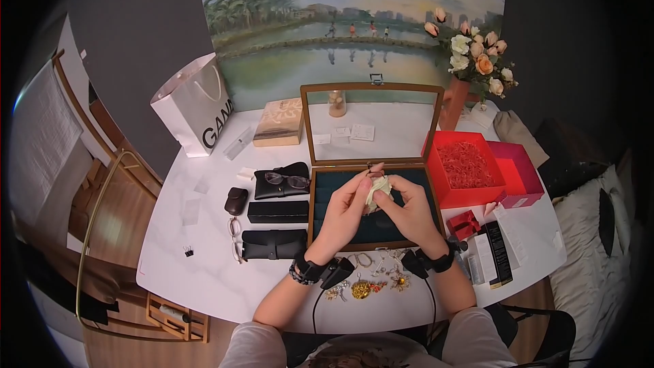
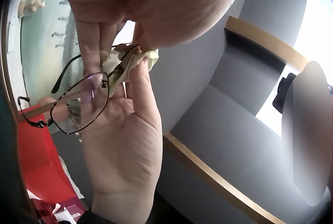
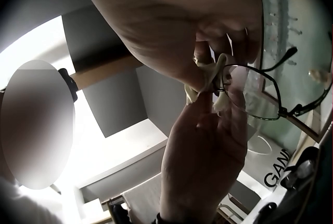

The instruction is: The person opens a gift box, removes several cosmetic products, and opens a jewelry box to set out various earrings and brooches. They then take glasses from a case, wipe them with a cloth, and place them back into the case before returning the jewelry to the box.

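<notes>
Both hands meet above the open wooden case [image 1: 313,215]. A pale yellow-green cloth [image 1: 377,193] is bunched between their fingers, around one side of thin dark-framed glasses [image 2: 80,104]. My left hand [image 1: 346,210] holds the glasses and the cloth at the nose-bridge side. My right hand [image 1: 411,212] pinches the cloth, with its thumb pressed on it. In the right wrist view, the other lens of the glasses [image 3: 255,93] is uncovered and the temples stand out unfolded. The covered lens is mostly hidden by cloth and fingers.
Left of the case lie black glasses cases [image 1: 274,244], other glasses [image 1: 235,238] and a brown pouch [image 1: 236,201]. Jewellery [image 1: 361,289] lies in front. A red box [image 1: 470,194] stands right, a paper bag [image 1: 194,105] and book box [image 1: 279,123] back left, a flower vase [image 1: 454,103] back right.
</notes>
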### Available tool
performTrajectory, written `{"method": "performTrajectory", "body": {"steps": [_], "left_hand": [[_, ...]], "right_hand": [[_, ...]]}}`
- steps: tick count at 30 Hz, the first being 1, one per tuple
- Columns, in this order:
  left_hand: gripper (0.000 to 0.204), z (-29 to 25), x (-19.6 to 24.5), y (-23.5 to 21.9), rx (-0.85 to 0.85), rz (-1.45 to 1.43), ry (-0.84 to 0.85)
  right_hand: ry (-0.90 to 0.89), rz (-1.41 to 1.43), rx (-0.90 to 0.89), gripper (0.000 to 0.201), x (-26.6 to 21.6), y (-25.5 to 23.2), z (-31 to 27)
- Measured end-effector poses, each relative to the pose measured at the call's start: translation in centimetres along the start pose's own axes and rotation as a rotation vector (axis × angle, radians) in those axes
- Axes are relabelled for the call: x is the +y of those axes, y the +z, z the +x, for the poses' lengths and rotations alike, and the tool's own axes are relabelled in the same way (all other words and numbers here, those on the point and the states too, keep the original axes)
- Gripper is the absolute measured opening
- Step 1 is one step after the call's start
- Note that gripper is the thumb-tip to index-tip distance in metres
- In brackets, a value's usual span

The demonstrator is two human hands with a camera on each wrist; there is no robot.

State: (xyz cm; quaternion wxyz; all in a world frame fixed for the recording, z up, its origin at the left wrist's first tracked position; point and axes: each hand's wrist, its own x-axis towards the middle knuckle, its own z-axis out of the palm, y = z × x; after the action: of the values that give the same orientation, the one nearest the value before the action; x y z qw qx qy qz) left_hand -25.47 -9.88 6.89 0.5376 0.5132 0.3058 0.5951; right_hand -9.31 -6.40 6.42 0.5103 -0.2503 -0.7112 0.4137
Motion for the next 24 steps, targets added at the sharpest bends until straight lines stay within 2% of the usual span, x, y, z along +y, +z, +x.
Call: {"method": "performTrajectory", "body": {"steps": [1,5,7,10,12,14,16,18,20,22,24], "left_hand": [[0.045,0.0,0.0,0.0,-0.037,-0.02,-0.015],[0.055,-0.4,-0.6,0.1,-0.133,0.084,0.05],[0.065,-0.9,0.4,0.8,-0.199,0.097,-0.028],[0.062,-0.7,0.0,0.6,-0.179,0.129,0.033],[0.06,-0.7,0.1,0.5,-0.169,0.144,0.065],[0.054,-0.8,0.6,0.4,-0.099,0.181,-0.1],[0.056,-0.7,-0.7,-0.4,-0.065,0.286,-0.042],[0.062,-0.7,-0.4,-0.4,-0.032,0.392,0.016],[0.063,-0.7,0.5,-0.3,0.043,0.166,-0.119],[0.061,-0.3,0.3,-0.6,0.006,0.139,-0.1],[0.059,-0.2,0.4,-0.6,-0.032,0.111,-0.079]], "right_hand": [[0.035,0.109,-0.006,0.022,0.0,0.1,0.0],[0.049,0.118,-0.018,0.023,0.2,-0.4,-0.4],[0.279,0.271,-0.057,0.023,0.4,-1.1,-0.5],[0.296,0.41,-0.02,0.017,-0.8,-1.1,-0.2],[0.271,0.406,-0.004,0.014,-1.5,-0.8,0.0],[0.245,0.402,0.014,0.012,-1.6,-0.1,0.2],[0.173,0.435,0.023,0.018,-1.4,0.4,0.4],[0.177,0.396,-0.003,0.023,-1.4,0.3,0.3],[0.182,0.355,-0.03,0.028,-1.0,0.0,0.1],[0.092,0.209,-0.081,0.024,0.2,-0.3,-0.1],[0.097,0.162,-0.072,0.02,0.1,-0.5,-0.2]]}}
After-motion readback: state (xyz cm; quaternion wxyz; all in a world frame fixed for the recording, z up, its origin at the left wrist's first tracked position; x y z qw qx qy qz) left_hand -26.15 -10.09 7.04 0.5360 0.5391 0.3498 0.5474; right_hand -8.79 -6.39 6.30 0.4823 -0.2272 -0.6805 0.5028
